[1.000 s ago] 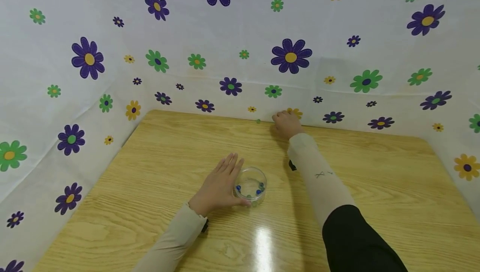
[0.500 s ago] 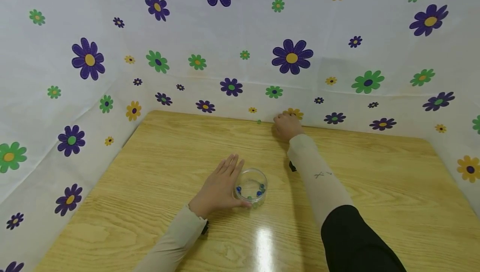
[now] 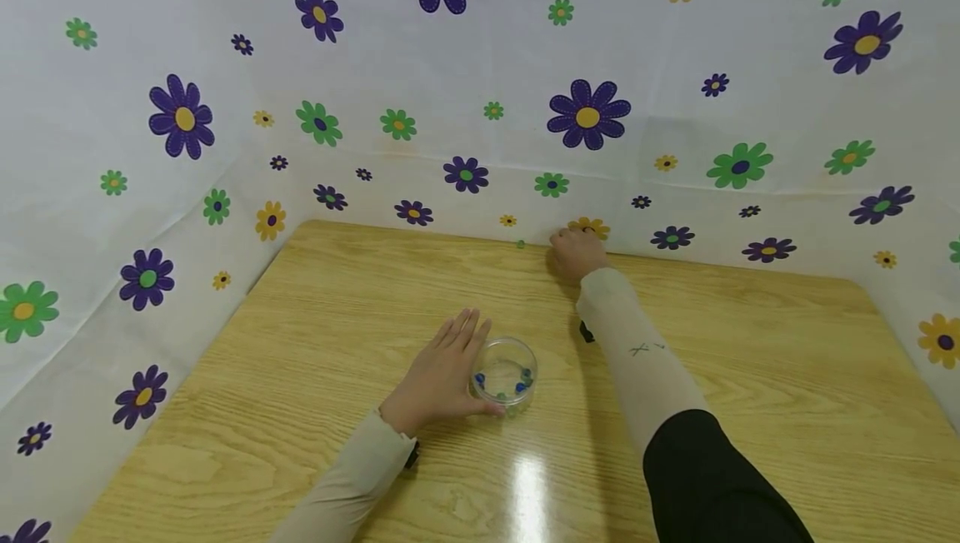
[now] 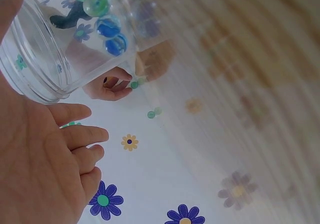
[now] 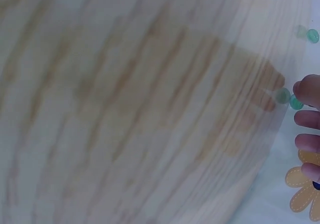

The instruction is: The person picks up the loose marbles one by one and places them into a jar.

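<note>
A clear round jar (image 3: 504,368) stands mid-table with several blue and green marbles (image 4: 108,27) near its bottom. My left hand (image 3: 437,376) holds it from the left, thumb round its near side and fingers along its left wall. At the table's back edge, my right hand (image 3: 578,253) reaches down to a green marble (image 5: 296,102). Its thumb and index fingertips pinch this marble low over the table, as the right wrist view shows; in the head view the hand hides it. Left of that hand lies a second green marble (image 3: 521,244).
The wooden table (image 3: 360,293) runs back to a white cloth (image 3: 480,52) printed with flowers, which also hangs along the left and right sides. A bright light reflection (image 3: 528,485) shows on the near tabletop.
The head view has shifted very slightly. Both hands, the jar and the loose marble keep their places.
</note>
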Action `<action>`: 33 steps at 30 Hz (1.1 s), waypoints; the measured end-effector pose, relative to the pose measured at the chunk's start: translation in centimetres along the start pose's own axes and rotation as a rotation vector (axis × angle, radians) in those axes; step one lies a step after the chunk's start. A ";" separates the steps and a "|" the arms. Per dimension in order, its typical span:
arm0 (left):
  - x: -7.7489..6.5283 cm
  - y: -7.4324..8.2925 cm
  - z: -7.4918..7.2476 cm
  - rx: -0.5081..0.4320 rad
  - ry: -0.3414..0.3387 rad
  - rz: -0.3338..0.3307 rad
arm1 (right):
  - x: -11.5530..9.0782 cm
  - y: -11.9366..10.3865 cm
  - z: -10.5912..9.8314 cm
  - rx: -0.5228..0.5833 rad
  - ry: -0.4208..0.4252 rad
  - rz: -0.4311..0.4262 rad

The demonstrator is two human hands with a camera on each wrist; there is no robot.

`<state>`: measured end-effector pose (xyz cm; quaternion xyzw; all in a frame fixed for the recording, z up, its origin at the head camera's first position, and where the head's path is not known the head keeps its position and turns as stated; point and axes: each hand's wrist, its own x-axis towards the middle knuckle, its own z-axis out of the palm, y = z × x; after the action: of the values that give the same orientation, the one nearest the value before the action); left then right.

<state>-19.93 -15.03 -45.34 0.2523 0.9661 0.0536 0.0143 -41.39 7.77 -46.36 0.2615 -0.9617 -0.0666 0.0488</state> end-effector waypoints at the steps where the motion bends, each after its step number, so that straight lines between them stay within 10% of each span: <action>1: 0.0 0.0 0.0 0.000 0.001 0.000 | 0.0 0.0 -0.1 0.004 -0.003 0.001; 33: -0.1 0.0 0.1 -0.011 0.013 0.005 | 0.2 0.0 -0.8 0.012 -0.081 -0.018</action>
<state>-19.84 -15.08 -45.39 0.2545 0.9651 0.0607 0.0091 -41.46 7.54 -45.57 0.2675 -0.9608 -0.0718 0.0079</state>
